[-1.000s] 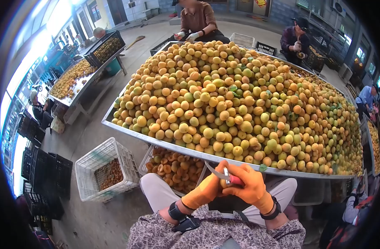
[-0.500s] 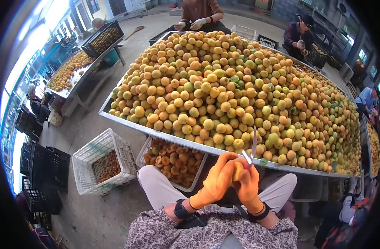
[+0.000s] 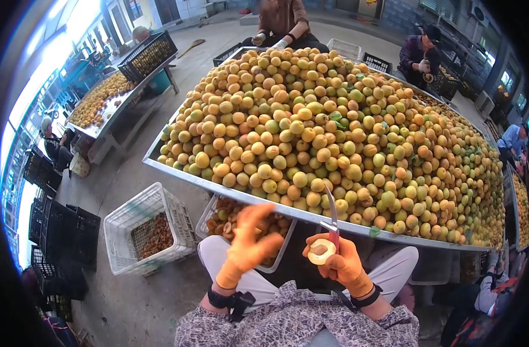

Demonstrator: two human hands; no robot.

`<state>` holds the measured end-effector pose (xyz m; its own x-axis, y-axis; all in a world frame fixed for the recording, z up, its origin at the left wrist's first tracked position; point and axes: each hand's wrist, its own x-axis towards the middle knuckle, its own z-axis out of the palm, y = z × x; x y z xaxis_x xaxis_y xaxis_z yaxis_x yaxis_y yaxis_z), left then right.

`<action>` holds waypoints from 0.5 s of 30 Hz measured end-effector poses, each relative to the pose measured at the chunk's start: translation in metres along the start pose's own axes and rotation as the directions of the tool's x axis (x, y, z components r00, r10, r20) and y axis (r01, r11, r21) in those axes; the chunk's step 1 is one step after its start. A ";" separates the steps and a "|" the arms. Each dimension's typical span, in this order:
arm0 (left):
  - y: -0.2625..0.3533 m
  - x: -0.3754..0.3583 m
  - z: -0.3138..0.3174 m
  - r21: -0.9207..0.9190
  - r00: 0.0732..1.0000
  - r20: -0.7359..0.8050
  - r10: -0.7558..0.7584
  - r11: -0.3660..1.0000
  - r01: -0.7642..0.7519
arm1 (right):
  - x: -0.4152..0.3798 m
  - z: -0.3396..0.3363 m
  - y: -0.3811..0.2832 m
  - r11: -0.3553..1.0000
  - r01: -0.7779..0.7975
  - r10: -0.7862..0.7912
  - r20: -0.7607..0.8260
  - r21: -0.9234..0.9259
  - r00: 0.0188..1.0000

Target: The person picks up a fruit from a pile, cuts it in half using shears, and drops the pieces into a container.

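Observation:
My right hand (image 3: 342, 263) is closed on a red-handled knife (image 3: 333, 215), its curved blade pointing up. The same hand holds an apricot half (image 3: 321, 251), cut face up, with the brown stone in its middle. My left hand (image 3: 250, 246), gloved in orange like the right, is open with fingers spread and a little blurred. It is above the white crate of halved apricots (image 3: 223, 215), partly hiding it. Just beyond both hands, whole apricots (image 3: 299, 139) lie heaped on a metal-edged table (image 3: 247, 192).
On the floor to the left stands a white crate (image 3: 117, 254) with small brown pieces inside. Black crates (image 3: 73, 243) are stacked farther left. Co-workers sit across the table (image 3: 284, 23) and at the far right (image 3: 420, 55). Another table (image 3: 111, 113) holds more fruit.
The apricot held between both hands is now parted. My left hand has moved left over the crate of halves and opened. My right hand keeps the knife and a half with the stone.

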<state>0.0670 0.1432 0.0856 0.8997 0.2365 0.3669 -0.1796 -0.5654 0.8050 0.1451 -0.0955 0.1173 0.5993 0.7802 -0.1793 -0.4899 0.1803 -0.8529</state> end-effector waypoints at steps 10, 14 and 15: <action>0.069 -0.018 0.032 -0.401 0.965 0.256 0.050 0.914 0.059 | -0.015 0.013 0.012 0.999 -0.026 0.023 -0.094 -0.023 0.995; 0.074 -0.023 0.037 -0.469 0.970 0.239 -0.039 0.870 0.151 | -0.016 0.010 0.014 0.998 -0.016 0.011 -0.073 -0.067 0.997; 0.075 -0.025 0.040 -0.529 0.984 0.169 -0.059 0.837 0.141 | -0.015 0.013 0.012 0.998 0.029 -0.034 -0.089 -0.063 0.995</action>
<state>0.0472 0.0638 0.1181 0.9630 0.1328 0.2345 -0.2336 -0.0222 0.9721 0.1224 -0.0973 0.1160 0.6697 0.7172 -0.1927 -0.4313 0.1643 -0.8871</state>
